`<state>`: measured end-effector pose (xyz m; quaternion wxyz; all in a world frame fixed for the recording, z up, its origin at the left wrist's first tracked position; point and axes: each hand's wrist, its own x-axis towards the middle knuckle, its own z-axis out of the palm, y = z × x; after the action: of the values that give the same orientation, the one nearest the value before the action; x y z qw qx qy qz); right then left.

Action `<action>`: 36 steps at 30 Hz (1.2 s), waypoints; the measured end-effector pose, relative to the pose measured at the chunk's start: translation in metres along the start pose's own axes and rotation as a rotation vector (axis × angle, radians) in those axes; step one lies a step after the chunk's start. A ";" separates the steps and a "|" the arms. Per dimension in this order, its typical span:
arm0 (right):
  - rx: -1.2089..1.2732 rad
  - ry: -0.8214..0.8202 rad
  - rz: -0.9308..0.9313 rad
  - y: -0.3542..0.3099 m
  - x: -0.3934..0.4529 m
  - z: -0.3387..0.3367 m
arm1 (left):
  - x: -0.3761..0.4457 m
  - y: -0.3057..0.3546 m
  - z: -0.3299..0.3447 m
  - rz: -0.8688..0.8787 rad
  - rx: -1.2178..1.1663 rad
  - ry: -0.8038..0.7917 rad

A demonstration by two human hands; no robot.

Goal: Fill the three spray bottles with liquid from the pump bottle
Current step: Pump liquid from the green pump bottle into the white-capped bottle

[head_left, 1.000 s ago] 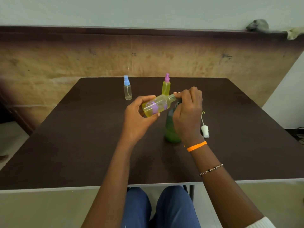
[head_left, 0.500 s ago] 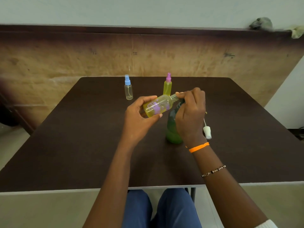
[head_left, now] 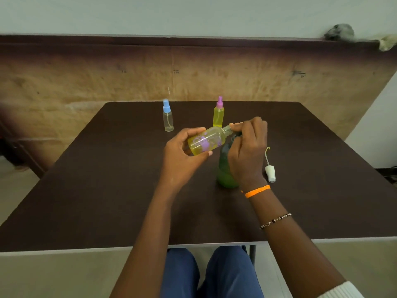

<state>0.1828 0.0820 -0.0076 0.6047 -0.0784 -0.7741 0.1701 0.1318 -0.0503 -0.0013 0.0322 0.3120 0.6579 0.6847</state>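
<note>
My left hand point(head_left: 182, 155) grips a clear spray bottle point(head_left: 207, 140) with purple print and yellow liquid, tilted with its open neck pointing right. Its neck meets the top of the green pump bottle point(head_left: 224, 168), which stands on the dark table point(head_left: 107, 179). My right hand point(head_left: 247, 147) curls over the pump head, which it hides. A spray bottle with a blue cap point(head_left: 167, 116), looking clear inside, stands at the back left. Behind the hands a pink-capped spray bottle point(head_left: 218, 114) with yellow liquid stands upright. A white sprayer cap with its tube point(head_left: 269, 168) lies to the right.
A brown wall panel point(head_left: 193, 72) rises behind the table's far edge. A crumpled cloth point(head_left: 343, 32) sits on the ledge at the top right. My knees in blue trousers point(head_left: 210, 274) are below the near table edge.
Both hands hold the same grip throughout. The view has shifted slightly; the tilted bottle stays against the pump head.
</note>
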 end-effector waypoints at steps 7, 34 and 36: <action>0.011 0.003 0.016 0.001 -0.007 -0.001 | -0.002 -0.001 0.004 -0.005 -0.002 0.007; 0.039 0.006 0.050 0.000 0.002 -0.001 | 0.000 0.006 0.000 -0.012 -0.007 0.003; 0.008 -0.003 0.023 0.003 -0.003 0.000 | -0.001 0.004 0.001 -0.017 -0.008 0.008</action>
<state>0.1830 0.0834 -0.0118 0.6020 -0.0846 -0.7733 0.1801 0.1342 -0.0507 0.0018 0.0367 0.3034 0.6578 0.6884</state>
